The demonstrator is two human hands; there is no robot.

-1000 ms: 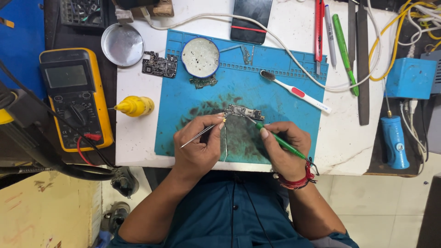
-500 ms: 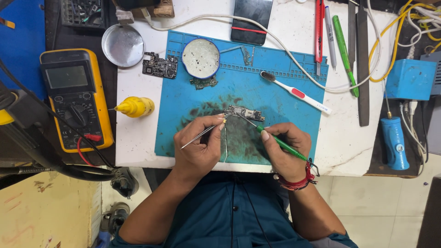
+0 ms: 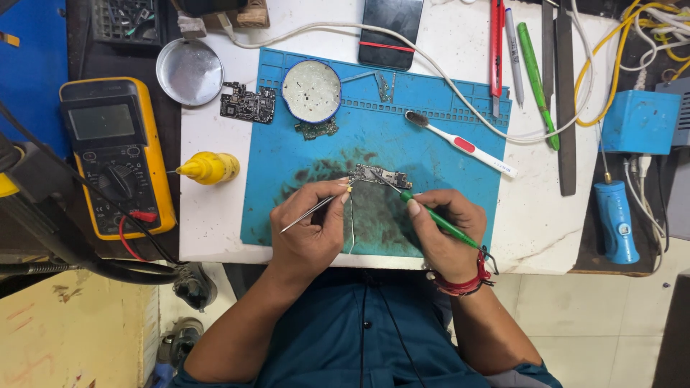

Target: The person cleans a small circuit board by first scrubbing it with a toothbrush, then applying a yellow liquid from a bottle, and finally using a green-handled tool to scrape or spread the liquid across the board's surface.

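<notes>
Ahead of both hands, on the blue mat (image 3: 445, 172): round tin (image 3: 312, 90), white-and-red toothbrush (image 3: 460, 144) beyond the right hand, second dark board (image 3: 248, 103) and metal lid (image 3: 190, 71) off beyond the left hand, yellow bottle (image 3: 209, 167) and yellow multimeter (image 3: 115, 154) further left, white cable (image 3: 460, 86) looping across the table (image 3: 532, 223); nothing between fingers and work. Small circuit board (image 3: 379, 176): narrow, grey-green, dense with tiny parts, flat on a dark-stained patch of mat just ahead of both hands' fingertips. Left hand (image 3: 309, 233) pinching metal tweezers (image 3: 314, 209) with tips at the board's near-left end; right hand (image 3: 444, 233) curled shut around a green-handled tool (image 3: 438, 219), its thin tip on the board.
</notes>
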